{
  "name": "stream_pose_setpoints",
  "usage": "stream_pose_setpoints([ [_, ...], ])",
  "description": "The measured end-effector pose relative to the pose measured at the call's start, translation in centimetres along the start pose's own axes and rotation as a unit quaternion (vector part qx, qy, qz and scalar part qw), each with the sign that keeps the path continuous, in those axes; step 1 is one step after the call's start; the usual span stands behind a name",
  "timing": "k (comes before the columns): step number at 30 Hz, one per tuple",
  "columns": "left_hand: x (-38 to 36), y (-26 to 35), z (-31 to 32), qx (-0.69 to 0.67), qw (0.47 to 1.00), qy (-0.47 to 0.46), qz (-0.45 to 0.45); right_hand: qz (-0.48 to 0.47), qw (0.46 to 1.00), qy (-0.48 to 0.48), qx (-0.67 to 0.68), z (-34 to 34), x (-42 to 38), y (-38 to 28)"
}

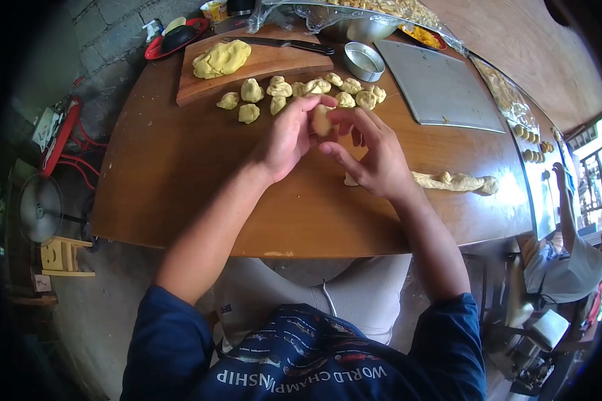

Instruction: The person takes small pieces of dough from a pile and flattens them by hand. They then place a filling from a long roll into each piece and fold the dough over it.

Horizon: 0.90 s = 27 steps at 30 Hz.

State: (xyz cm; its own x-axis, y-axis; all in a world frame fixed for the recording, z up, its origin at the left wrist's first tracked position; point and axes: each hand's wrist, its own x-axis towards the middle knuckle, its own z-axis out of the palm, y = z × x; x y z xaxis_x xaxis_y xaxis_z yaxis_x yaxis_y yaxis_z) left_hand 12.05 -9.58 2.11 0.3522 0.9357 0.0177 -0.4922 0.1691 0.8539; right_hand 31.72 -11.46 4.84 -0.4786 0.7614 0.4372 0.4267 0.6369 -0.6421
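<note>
Between my hands, above the table, is a small flattened piece of dough (323, 121). My left hand (293, 136) cups it from the left with curled fingers. From the other side my right hand (374, 152) pinches its edge, thumb low and index finger high. Behind them lie several pale dough lumps (249, 113) in loose rows, partly hidden by the fingers. A long rope of dough (455, 182) rests on the table, its middle covered by my right hand and wrist.
A wooden board (281, 61) carries a large yellow dough mass (222, 59) and a knife (281, 44). Nearby are a round tin (364, 61), a metal sheet (441, 83) and a metal bowl (361, 28). Another person (565, 267) reaches over the right end, near small round pieces (530, 156).
</note>
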Motion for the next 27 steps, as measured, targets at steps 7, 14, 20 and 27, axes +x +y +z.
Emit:
stream_pose_setpoints([
  [7,-0.7,-0.2,0.7,0.131,0.989,-0.054,0.044,0.058,0.993,0.078,-0.062,-0.2,-0.2,2.2],
  [14,-0.2,-0.7,0.0,0.271,0.96,-0.02,0.072,0.142,0.976,0.025,0.163,-0.5,-0.5,3.2],
  [20,-0.3,0.1,-0.3,0.242,0.968,0.012,0.068,0.142,0.943,0.028,0.301,-0.3,-0.2,3.0],
  [27,0.2,-0.2,-1.0,0.315,0.935,0.056,0.153,0.183,0.982,0.021,0.052,-3.0,-0.2,4.8],
])
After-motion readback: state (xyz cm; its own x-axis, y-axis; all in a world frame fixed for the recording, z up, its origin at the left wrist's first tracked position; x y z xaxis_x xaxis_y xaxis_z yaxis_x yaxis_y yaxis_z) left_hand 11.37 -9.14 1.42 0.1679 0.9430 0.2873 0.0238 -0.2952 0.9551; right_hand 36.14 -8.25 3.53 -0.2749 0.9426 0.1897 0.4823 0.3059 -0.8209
